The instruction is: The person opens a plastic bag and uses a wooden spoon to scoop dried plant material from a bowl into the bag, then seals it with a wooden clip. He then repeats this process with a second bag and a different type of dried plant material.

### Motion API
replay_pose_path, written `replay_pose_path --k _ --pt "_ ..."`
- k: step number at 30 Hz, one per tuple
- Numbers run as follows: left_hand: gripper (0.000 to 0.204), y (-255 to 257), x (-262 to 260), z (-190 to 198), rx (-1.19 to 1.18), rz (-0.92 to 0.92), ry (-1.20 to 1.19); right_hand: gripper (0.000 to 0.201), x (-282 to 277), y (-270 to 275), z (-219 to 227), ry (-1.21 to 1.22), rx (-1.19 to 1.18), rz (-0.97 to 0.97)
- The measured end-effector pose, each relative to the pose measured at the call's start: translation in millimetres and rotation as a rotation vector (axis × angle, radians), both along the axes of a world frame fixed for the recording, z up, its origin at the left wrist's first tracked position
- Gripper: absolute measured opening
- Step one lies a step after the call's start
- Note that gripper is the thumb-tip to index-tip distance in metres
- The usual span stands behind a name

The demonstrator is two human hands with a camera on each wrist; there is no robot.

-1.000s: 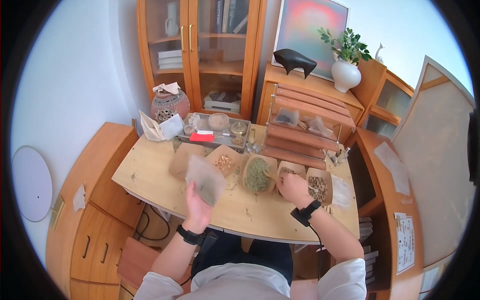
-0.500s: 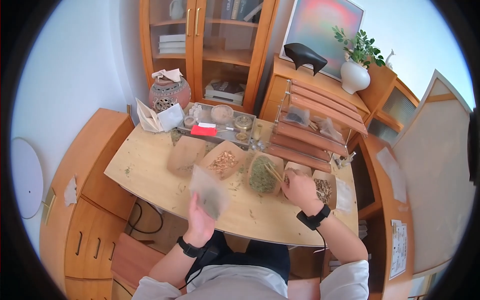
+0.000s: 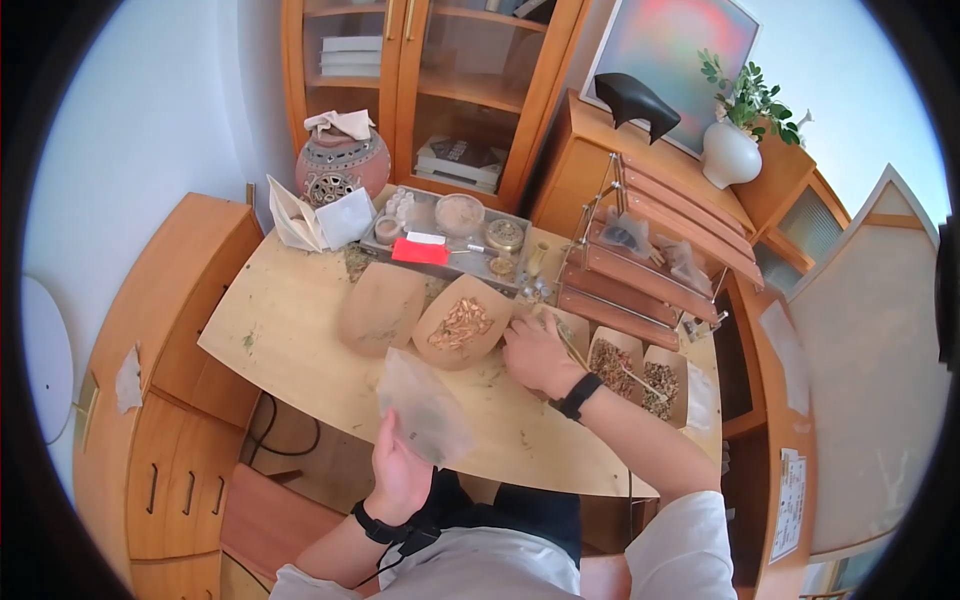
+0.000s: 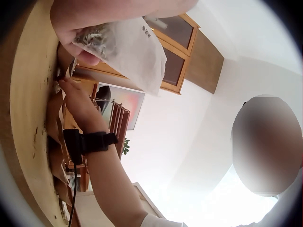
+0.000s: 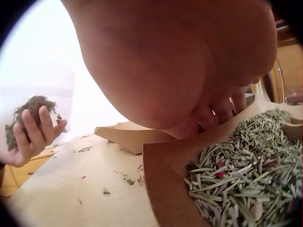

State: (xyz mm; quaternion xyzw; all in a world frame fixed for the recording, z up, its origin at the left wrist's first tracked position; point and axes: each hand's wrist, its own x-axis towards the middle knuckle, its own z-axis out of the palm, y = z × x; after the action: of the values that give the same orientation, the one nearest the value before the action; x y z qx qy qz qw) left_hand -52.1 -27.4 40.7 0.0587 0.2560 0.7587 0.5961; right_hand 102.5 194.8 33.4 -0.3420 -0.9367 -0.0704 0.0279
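My left hand (image 3: 402, 462) holds a translucent bag (image 3: 428, 405) from below, its fingers curled behind it; dried green herb (image 4: 98, 40) lies at the bag's bottom in the left wrist view. My right hand (image 3: 542, 355) is at the left side of the paper tray of green herb (image 3: 568, 326), largely covering it. From the right wrist, my fingers (image 5: 220, 109) bend down to the rim of that tray (image 5: 165, 175), their tips hidden behind it, so a grip cannot be made out. A wooden tool (image 3: 574, 350) lies in the herb (image 5: 241, 165).
Left of my right hand stand a tray of orange-brown chips (image 3: 466, 325) and a nearly bare tray (image 3: 380, 312). Two trays of mixed bits (image 3: 612, 360) (image 3: 662, 385) stand to the right. Behind are a grey tray (image 3: 470, 262), a patterned pot (image 3: 345, 165) and a wooden rack (image 3: 650, 260).
My right hand has left the tray of mixed bits and moved left to the green herb tray. My left hand still holds the bag. The head view has shifted.
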Motion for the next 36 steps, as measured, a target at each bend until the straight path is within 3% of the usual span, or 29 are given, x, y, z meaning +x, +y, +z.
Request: replay_pose_path --k 4,7,13,16,19,22,26,29,32,36 --pt "0.051 -3.7 -4.4 -4.7 -0.009 0.029 -0.003 0.043 4.1 -10.3 7.5 -0.157 -0.092 0.045" --pt "0.051 -4.8 -7.2 -6.9 -0.006 0.014 -0.003 0.044 14.0 -26.8 7.9 -0.162 -0.109 0.199" --pt "0.050 -4.7 -8.2 -0.9 -0.001 -0.016 -0.016 0.049 14.4 -19.7 24.8 -0.094 -0.169 0.037" --pt "0.050 -3.9 -8.0 -0.4 -0.005 -0.009 -0.006 0.050 9.2 -9.6 14.2 -0.065 -0.184 0.053" --pt "0.051 -4.3 -9.5 -2.3 -0.003 -0.004 0.004 0.048 12.7 -25.0 6.9 -0.105 -0.124 0.198" --pt "0.051 -4.9 -11.6 -2.8 -0.006 0.018 0.009 0.046 20.7 -46.1 14.2 -0.062 -0.206 0.259" --pt "0.052 -4.2 -11.9 -5.0 0.001 -0.002 0.024 0.043 20.0 -29.9 22.7 -0.018 0.007 0.104" --pt "0.052 -2.2 -9.1 -4.2 -0.003 -0.017 0.025 0.039 9.6 -13.0 18.9 -0.119 0.025 0.059" --pt "0.052 -2.0 -7.4 -0.5 -0.018 -0.011 0.030 0.035 -1.3 -31.5 26.3 -0.336 0.006 0.100" --pt "0.052 -4.1 -9.5 -4.6 -0.010 -0.005 0.033 0.031 10.6 -51.0 23.6 -0.113 -0.028 0.249"
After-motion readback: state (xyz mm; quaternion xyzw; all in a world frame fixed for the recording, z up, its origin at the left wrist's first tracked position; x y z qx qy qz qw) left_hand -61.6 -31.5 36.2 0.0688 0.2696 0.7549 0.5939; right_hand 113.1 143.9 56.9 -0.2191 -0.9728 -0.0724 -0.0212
